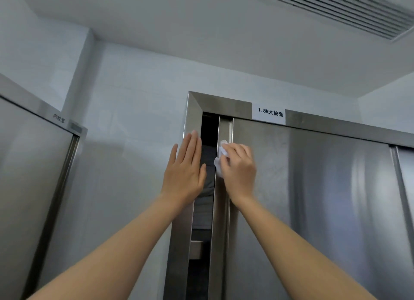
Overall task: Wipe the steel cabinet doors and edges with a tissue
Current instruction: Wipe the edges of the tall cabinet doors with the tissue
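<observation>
Two hands up: your right hand [238,165] grips the crumpled tissue [220,159] against the upright door edge [220,210]. Your left hand [186,169] lies flat, fingers straight, on the vertical frame [182,232] beside it.

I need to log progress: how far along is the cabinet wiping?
Done: nothing provable. In hand: the right hand rubs a white tissue on the steel sliding door's left edge; the left hand rests flat on the frame. Left: the wide door face.

Soft, even light; glare streaks the steel door [336,187]; edges bend, perhaps slightly blurred.
</observation>
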